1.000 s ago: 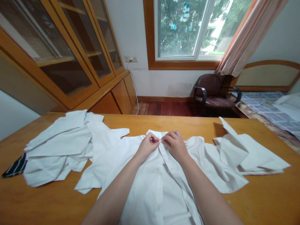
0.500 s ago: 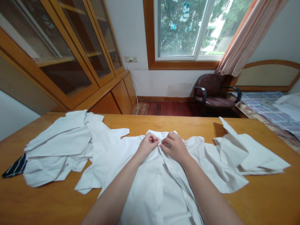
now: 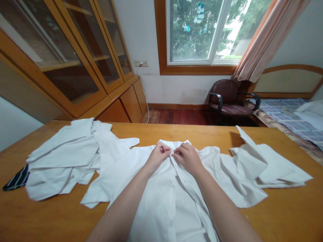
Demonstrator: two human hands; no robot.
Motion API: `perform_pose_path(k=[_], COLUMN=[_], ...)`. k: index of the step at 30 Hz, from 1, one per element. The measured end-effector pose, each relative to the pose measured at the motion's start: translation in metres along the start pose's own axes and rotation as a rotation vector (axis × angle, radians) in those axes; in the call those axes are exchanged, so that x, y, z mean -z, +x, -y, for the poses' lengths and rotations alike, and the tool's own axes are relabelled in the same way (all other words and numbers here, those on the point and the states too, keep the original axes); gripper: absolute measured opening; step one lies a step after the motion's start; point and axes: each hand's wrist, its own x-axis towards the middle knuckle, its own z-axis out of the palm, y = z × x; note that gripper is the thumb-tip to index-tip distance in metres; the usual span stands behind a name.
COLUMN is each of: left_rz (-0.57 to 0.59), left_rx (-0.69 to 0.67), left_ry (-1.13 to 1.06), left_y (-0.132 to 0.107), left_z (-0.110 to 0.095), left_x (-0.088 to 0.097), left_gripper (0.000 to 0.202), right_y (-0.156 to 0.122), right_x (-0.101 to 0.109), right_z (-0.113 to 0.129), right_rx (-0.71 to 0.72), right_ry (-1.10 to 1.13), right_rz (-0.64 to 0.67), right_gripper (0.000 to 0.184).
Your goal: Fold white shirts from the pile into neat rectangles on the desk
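Observation:
A white button-up shirt (image 3: 164,201) lies spread flat on the wooden table (image 3: 290,215), collar away from me. My left hand (image 3: 158,156) and my right hand (image 3: 188,158) meet just below the collar. Both pinch the shirt's front placket at the top button, fingertips almost touching each other. The button itself is mostly hidden between my fingers. The sleeves spread out to both sides.
A pile of white garments (image 3: 63,158) lies on the table's left, with a dark striped cloth (image 3: 16,178) at its edge. More white cloth (image 3: 267,164) sits on the right. Beyond the table stand a glass-door cabinet (image 3: 75,60), a brown chair (image 3: 229,99) and a bed (image 3: 295,114).
My right hand shifted slightly left and down against the placket; both hands stay pinched at the top button. The shirt has barely moved.

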Motion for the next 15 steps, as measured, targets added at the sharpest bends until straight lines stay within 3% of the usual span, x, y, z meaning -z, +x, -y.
perform_pose_path(k=[15], left_rz=[0.005], left_rx=[0.003], left_ry=[0.008], left_y=[-0.0007], left_z=[-0.0015], left_x=[-0.0005], left_gripper=[0.041], right_y=[0.0001], right_x=[-0.0092], right_z=[0.0014], right_rx=[-0.11], right_ry=[0.048], right_rz=[-0.008], right_gripper=[0.006])
